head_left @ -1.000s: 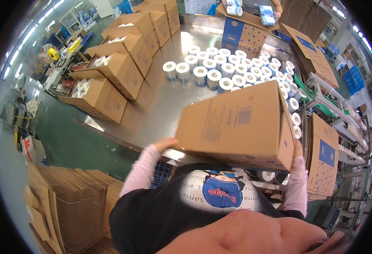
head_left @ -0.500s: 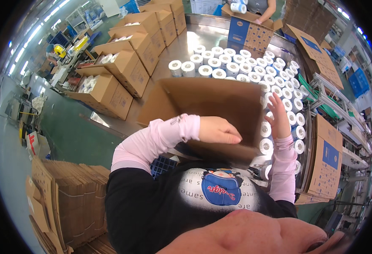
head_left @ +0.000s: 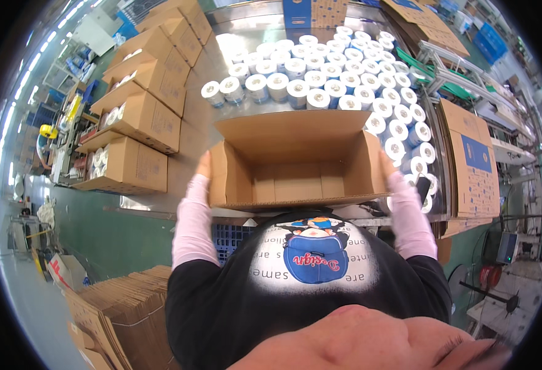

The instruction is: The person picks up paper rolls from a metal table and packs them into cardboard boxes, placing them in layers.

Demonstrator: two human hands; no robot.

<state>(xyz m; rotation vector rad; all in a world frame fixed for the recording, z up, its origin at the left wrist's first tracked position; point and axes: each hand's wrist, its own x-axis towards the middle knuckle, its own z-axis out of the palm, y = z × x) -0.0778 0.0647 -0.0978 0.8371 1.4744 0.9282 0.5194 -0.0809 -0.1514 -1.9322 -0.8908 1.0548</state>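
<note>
An open cardboard box (head_left: 301, 139) stands at the table's near edge, in front of my body. Its mouth faces up toward me, and the bare brown inside shows, with the seams of its bottom. My left hand (head_left: 205, 165) grips the box's left side from outside. Against the right side, my right hand (head_left: 386, 164) holds it in the same way. The fingers of both hands are mostly hidden behind the walls. Just beyond the box and to its right, many white rolls (head_left: 297, 89) with blue lower sides stand upright on the metal table (head_left: 206, 126).
Open cartons (head_left: 136, 165) filled with white rolls line the left side. A blue-and-brown box (head_left: 314, 13) stands at the far end. Flattened cartons (head_left: 477, 160) lean at the right edge beside a conveyor frame (head_left: 462, 77). Folded cardboard (head_left: 129, 308) is stacked at lower left.
The box has turned and settled squarely in front of me. My left hand went from over the box to its left side; my right hand came down onto its right side.
</note>
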